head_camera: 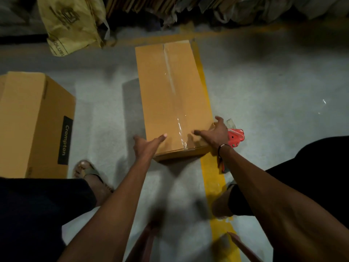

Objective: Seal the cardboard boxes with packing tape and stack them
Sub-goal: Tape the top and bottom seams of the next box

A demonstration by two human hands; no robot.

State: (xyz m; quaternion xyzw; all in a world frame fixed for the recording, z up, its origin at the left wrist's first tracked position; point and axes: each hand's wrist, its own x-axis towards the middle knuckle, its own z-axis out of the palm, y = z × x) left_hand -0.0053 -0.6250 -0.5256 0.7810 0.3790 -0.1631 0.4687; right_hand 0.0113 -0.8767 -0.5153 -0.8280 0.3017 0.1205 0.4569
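Observation:
A long cardboard box (166, 95) lies on the grey floor in front of me, with clear packing tape (176, 103) running along its top seam. My left hand (146, 145) is spread at the box's near left corner, thumb on the top face. My right hand (215, 134) is spread at the near right corner, thumb on top, fingers reaching past the right edge. Neither hand grips anything. A red tape dispenser (235, 138) lies on the floor just right of the box, partly hidden by my right wrist.
A second cardboard box (32, 120) with a black "Crompton" label stands at the left. A yellow floor line (213, 178) runs under the taped box. A yellow sack (69, 23) and flattened cartons (151, 4) sit at the back. My sandalled foot (88, 173) is near the left box.

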